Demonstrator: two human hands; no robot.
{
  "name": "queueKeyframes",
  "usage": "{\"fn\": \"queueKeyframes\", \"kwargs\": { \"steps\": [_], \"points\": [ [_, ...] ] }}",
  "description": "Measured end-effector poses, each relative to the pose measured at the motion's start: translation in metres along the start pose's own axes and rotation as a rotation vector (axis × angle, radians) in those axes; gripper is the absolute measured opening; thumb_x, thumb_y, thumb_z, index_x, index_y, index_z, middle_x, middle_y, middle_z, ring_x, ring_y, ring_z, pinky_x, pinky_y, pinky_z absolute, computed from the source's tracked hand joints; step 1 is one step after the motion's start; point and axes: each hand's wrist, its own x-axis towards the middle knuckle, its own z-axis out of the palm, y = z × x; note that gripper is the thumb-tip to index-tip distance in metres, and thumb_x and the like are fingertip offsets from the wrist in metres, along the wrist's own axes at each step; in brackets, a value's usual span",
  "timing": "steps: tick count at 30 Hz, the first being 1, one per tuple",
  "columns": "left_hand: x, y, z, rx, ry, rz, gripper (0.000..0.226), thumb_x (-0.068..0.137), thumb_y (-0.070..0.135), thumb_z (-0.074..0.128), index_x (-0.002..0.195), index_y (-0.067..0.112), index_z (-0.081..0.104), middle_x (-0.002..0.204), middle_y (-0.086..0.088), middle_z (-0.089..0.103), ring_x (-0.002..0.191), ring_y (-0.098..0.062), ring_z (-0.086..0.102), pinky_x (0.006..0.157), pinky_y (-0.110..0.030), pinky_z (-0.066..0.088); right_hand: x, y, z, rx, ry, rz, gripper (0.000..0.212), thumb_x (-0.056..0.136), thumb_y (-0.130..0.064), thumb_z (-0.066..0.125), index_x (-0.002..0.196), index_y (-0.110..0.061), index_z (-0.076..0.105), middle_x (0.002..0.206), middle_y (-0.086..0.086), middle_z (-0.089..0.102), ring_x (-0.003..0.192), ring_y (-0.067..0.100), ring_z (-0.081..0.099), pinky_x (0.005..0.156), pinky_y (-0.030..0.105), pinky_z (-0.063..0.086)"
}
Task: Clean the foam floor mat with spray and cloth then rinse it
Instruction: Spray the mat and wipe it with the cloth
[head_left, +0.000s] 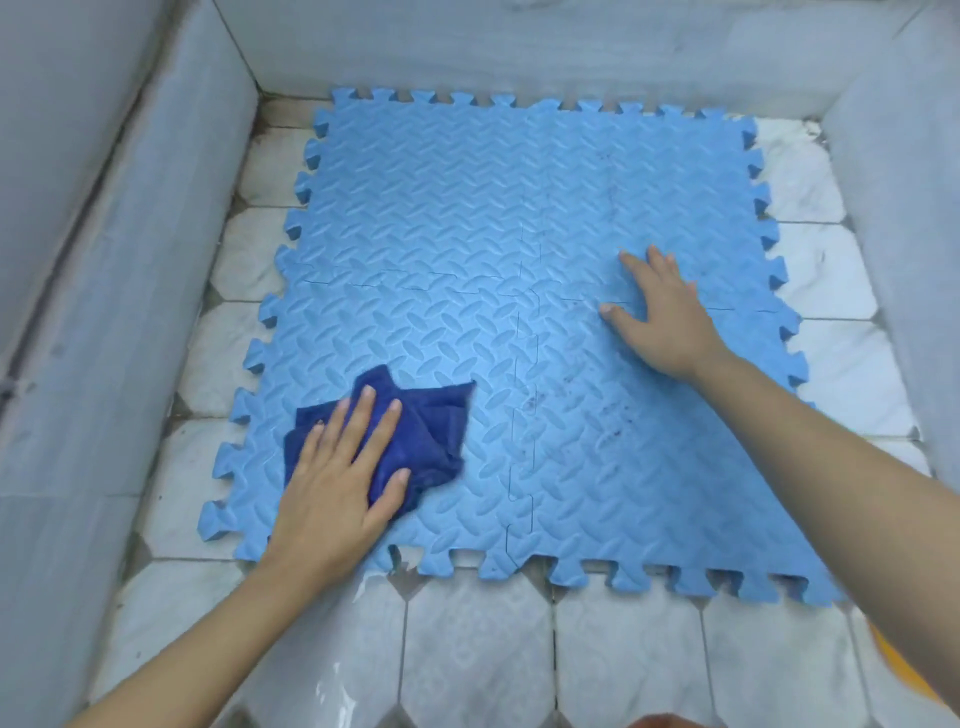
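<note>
Left hand (337, 483) presses a blue cloth (415, 436) flat-palmed across the foam mat (467, 234); right hand (660, 317) braces, open. Dark stains nearby likely call for wiping next.

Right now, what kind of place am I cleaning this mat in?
Probably a tiled washing area or shower bay. The blue foam mat lies on a wet white tiled floor, enclosed on three sides by pale grey walls. Your left hand presses a dark blue cloth on the mat.
</note>
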Motion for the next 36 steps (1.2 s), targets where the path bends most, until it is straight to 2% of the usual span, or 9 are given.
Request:
{"fn": "queueKeyframes", "kwargs": {
  "steps": [4, 8, 12, 17, 23, 26, 28, 30, 36],
  "points": [
    [-0.003, -0.005, -0.005, 0.007, -0.013, -0.017, 0.064, 0.095, 0.055, 0.014, 0.153, 0.027, 0.012, 0.162, 0.002, 0.003, 0.149, -0.02, -0.001, 0.119, -0.038, 0.002, -0.072, 0.028, -0.002, -0.164, 0.097, 0.003, 0.06, 0.098, -0.053, 0.035, 0.152, -0.029, 0.029, 0.164, 0.003, 0.012, 0.152, 0.023, 0.001, 0.118, 0.055, -0.004],
    [-0.012, 0.056, 0.015, 0.053, -0.077, 0.426, 0.061, 0.099, 0.046, 0.016, 0.151, 0.017, 0.021, 0.159, -0.006, 0.019, 0.146, -0.028, 0.019, 0.115, -0.044, 0.016, -0.124, 0.068, 0.009, -0.235, 0.145, 0.246, 0.055, 0.099, -0.057, 0.018, 0.151, -0.042, 0.021, 0.164, -0.005, 0.011, 0.151, 0.023, -0.001, 0.114, 0.066, -0.002],
    [-0.002, 0.114, 0.033, 0.115, -0.087, 0.819, 0.062, 0.095, 0.052, 0.035, 0.15, 0.023, 0.028, 0.157, -0.003, 0.025, 0.145, -0.026, 0.023, 0.112, -0.045, 0.02, -0.125, 0.078, 0.015, -0.275, 0.155, 0.256, 0.057, 0.097, -0.057, 0.012, 0.152, -0.043, 0.015, 0.164, -0.007, 0.01, 0.151, 0.024, -0.001, 0.115, 0.062, 0.003],
    [0.065, 0.12, 0.028, 0.112, -0.054, 0.74, 0.057, 0.098, 0.05, 0.025, 0.15, 0.026, 0.027, 0.158, -0.001, 0.022, 0.145, -0.023, 0.022, 0.114, -0.042, 0.018, -0.109, 0.082, 0.013, -0.26, 0.229, 0.231, 0.055, 0.098, -0.055, 0.017, 0.151, -0.043, 0.021, 0.163, -0.006, 0.015, 0.151, 0.025, 0.004, 0.116, 0.06, 0.008],
    [0.193, 0.112, 0.003, 0.016, 0.095, 0.249, 0.062, 0.095, 0.051, 0.01, 0.152, 0.028, 0.013, 0.161, 0.0, 0.01, 0.148, -0.023, 0.008, 0.119, -0.042, 0.007, -0.105, 0.085, 0.013, -0.232, 0.37, 0.185, 0.05, 0.094, -0.052, 0.035, 0.14, -0.037, 0.047, 0.15, -0.001, 0.043, 0.142, 0.029, 0.031, 0.113, 0.06, 0.016],
    [0.157, 0.131, 0.011, 0.114, 0.046, 0.535, 0.06, 0.098, 0.051, 0.016, 0.152, 0.026, 0.014, 0.16, -0.001, 0.012, 0.148, -0.027, 0.011, 0.117, -0.046, 0.013, -0.078, 0.095, 0.001, -0.173, 0.466, 0.143, 0.043, 0.093, -0.041, 0.042, 0.129, -0.026, 0.06, 0.13, 0.004, 0.055, 0.131, 0.028, 0.045, 0.115, 0.063, 0.016],
    [0.125, 0.142, 0.016, 0.148, -0.007, 0.825, 0.059, 0.098, 0.051, 0.025, 0.151, 0.024, 0.024, 0.159, -0.002, 0.02, 0.145, -0.027, 0.02, 0.113, -0.044, 0.018, -0.063, 0.101, -0.003, -0.126, 0.443, 0.161, 0.047, 0.095, -0.037, 0.04, 0.139, -0.024, 0.052, 0.146, 0.006, 0.046, 0.142, 0.028, 0.032, 0.118, 0.056, 0.013],
    [0.126, 0.145, 0.018, 0.141, -0.017, 0.915, 0.057, 0.098, 0.05, 0.027, 0.15, 0.025, 0.026, 0.158, -0.001, 0.022, 0.144, -0.024, 0.024, 0.111, -0.042, 0.02, -0.061, 0.1, 0.002, -0.092, 0.41, 0.174, 0.053, 0.098, -0.038, 0.034, 0.149, -0.026, 0.038, 0.16, 0.001, 0.028, 0.15, 0.022, 0.017, 0.121, 0.048, 0.012],
    [0.23, 0.185, 0.021, -0.034, -0.011, 0.571, 0.06, 0.096, 0.053, 0.008, 0.152, 0.033, 0.016, 0.161, 0.005, 0.009, 0.148, -0.017, 0.01, 0.119, -0.036, 0.006, -0.102, 0.111, 0.019, -0.178, 0.281, 0.15, 0.058, 0.099, -0.044, 0.02, 0.155, -0.03, 0.019, 0.164, -0.005, 0.007, 0.151, 0.012, -0.003, 0.122, 0.04, 0.008]
  ]
}}
